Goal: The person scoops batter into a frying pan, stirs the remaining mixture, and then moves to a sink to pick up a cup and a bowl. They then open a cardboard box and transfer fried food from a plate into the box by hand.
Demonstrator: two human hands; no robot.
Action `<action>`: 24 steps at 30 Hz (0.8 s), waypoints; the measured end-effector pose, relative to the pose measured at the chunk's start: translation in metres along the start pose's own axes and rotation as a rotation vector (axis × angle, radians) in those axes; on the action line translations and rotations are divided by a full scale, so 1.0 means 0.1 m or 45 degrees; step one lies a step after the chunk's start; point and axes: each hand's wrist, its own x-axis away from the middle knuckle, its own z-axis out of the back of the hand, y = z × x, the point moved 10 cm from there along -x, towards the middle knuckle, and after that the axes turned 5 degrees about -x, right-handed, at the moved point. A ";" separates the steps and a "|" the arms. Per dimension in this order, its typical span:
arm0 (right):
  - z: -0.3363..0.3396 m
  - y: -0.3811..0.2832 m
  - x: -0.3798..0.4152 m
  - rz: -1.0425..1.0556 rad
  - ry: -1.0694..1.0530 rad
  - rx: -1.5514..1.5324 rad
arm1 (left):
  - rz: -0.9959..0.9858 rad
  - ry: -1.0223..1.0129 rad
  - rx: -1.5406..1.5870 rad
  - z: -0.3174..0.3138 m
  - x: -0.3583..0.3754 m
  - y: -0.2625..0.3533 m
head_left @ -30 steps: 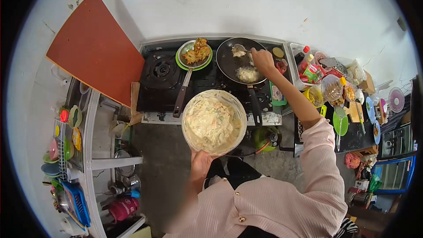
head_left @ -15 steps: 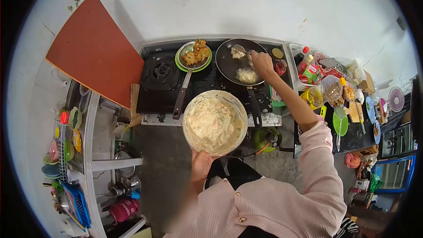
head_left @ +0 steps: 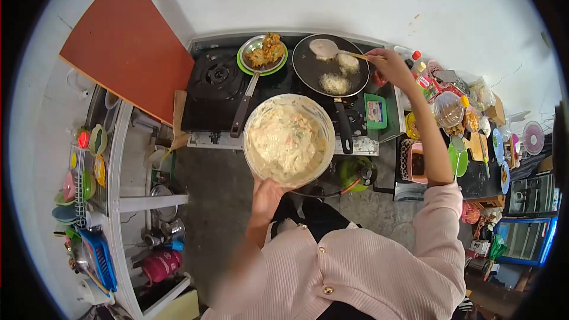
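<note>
My left hand [head_left: 268, 197] is closed on the near edge of a large round bowl [head_left: 329, 151], which is tilted a little toward the stove. Thick pale batter [head_left: 284, 136] with green and orange bits fills the bowl. Over the right edge of the black frying pan [head_left: 314, 70], my right hand [head_left: 385, 64] grips a long-handled spoon [head_left: 354, 56]. The spoon's broad head lies over the pan's far side, with pale batter there. Pale fritters [head_left: 335, 85] are in the pan, one near the handle and another to the right.
Browned fritters [head_left: 267, 53] rest in a handled strainer [head_left: 249, 96] over a green plate [head_left: 287, 59], left of the pan. A black stove [head_left: 207, 112] carries them. A red board [head_left: 130, 47] leans at left. Bottles [head_left: 448, 109] and a green tub [head_left: 375, 111] stand at right.
My right hand has moved right and up, away from the pan's middle, and the spoon now reaches farther back. The bowl sits slightly higher in view, my left hand still on it.
</note>
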 end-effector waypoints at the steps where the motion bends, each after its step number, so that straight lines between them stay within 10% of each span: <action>1: 0.01 -0.11 0.11 0.118 -0.047 0.043 | -0.029 -0.033 -0.039 -0.07 0.00 0.06; 5: -0.06 -0.98 0.78 0.595 -0.177 0.179 | -0.064 -0.077 -0.081 -0.13 -0.03 0.10; 8: -0.28 -1.51 1.31 0.897 0.092 1.020 | -0.068 -0.091 -0.112 -0.16 -0.05 0.08; 15: -1.17 -1.69 1.45 1.040 -0.157 1.637 | -0.063 -0.135 -0.038 -0.21 -0.06 0.00; 24: -0.59 -1.66 1.08 0.937 -0.107 0.810 | -0.089 -0.100 -0.044 -0.17 -0.02 0.06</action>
